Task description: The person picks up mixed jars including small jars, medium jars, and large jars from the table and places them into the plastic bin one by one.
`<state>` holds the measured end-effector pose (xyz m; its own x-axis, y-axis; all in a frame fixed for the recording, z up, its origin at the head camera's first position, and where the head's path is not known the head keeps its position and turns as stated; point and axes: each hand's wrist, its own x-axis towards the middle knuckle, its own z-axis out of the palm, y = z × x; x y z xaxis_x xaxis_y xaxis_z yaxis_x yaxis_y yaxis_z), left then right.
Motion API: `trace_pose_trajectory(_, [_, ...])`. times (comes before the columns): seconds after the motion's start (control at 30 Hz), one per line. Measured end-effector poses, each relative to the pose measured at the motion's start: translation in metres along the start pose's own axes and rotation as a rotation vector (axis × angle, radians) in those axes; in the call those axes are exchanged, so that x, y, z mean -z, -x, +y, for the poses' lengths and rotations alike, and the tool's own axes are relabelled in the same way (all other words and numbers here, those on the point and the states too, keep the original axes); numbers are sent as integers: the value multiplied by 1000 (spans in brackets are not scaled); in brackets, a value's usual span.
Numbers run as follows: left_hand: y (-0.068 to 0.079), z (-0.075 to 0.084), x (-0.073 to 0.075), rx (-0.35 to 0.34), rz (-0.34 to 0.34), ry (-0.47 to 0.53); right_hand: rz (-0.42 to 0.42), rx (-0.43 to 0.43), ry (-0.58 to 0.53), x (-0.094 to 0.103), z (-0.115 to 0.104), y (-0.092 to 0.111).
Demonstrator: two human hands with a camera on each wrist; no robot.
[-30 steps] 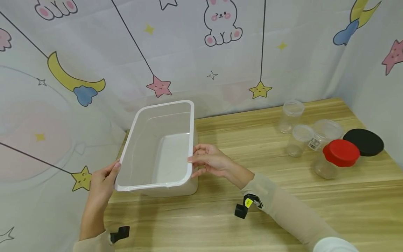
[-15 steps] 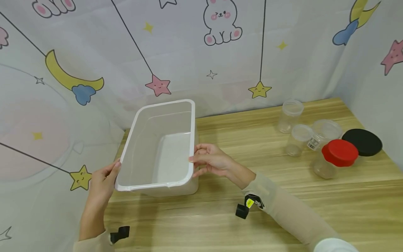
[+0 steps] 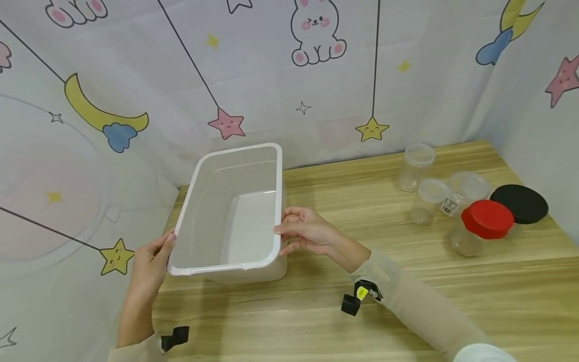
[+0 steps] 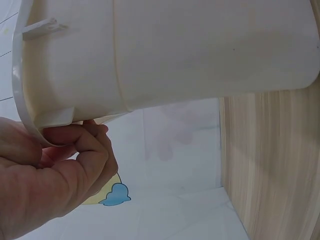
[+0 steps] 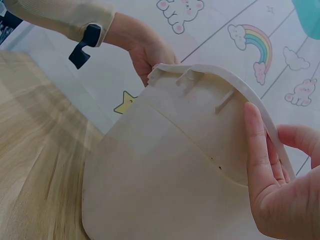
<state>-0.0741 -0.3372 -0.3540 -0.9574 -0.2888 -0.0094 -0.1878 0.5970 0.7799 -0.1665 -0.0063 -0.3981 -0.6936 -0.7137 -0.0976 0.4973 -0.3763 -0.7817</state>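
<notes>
A deep white plastic bin (image 3: 252, 229) with a rolled rim stands at the left of the table, its inside bare. My left hand (image 3: 149, 261) grips the rim at the near left corner, thumb on top. In the left wrist view, the curled fingers (image 4: 90, 150) are tucked under the rim's lip. On the right long side, my right hand (image 3: 307, 232) pinches the rim, thumb above and fingers against the outer wall. The right wrist view shows the bin's outer wall (image 5: 165, 165) with small ribs below the rim.
Clear jars stand at the right: a tall one (image 3: 416, 168), a small one (image 3: 425, 203), a wide one with a barcode label (image 3: 468, 186). Beside them are a red-lidded jar (image 3: 487, 219) and a black-lidded one (image 3: 520, 203). A printed curtain (image 3: 271, 75) hangs behind the wooden table (image 3: 362, 322).
The bin and both hands have shifted very slightly right in the head view. Both hands keep the same hold on the rim, and the jars stay in their places.
</notes>
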Motion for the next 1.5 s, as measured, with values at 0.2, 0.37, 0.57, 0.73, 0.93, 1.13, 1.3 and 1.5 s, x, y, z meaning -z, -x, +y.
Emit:
trace_pose_trajectory(0.2, [1, 0, -2, 3, 1, 3, 6, 0, 2, 2, 0, 2])
trace_pose_trajectory(0.37, [3, 0, -4, -26, -3, 20, 4, -1, 1, 3, -1, 4])
trace_pose_trajectory(0.57, [3, 1, -5, -22, -11, 18, 1, 7, 0, 4, -2, 7])
trace_pose_trajectory(0.73, [2, 0, -8, -10, -6, 36, 4, 7, 1, 4, -4, 8])
trace_pose_trajectory(0.93, [3, 2, -11, -19, 12, 57, 15, 5, 0, 5, -5, 10])
trace_pose_trajectory(1.13, [5, 5, -15, -8, 28, 89, 9, 5, -1, 6, -6, 12])
trace_pose_trajectory(1.3, [6, 6, -17, 3, 49, 91, 5, 6, 1, 7, -6, 13])
trace_pose_trajectory(1.5, [6, 5, -20, 7, 60, 110, 22, 7, 14, 9, -5, 14])
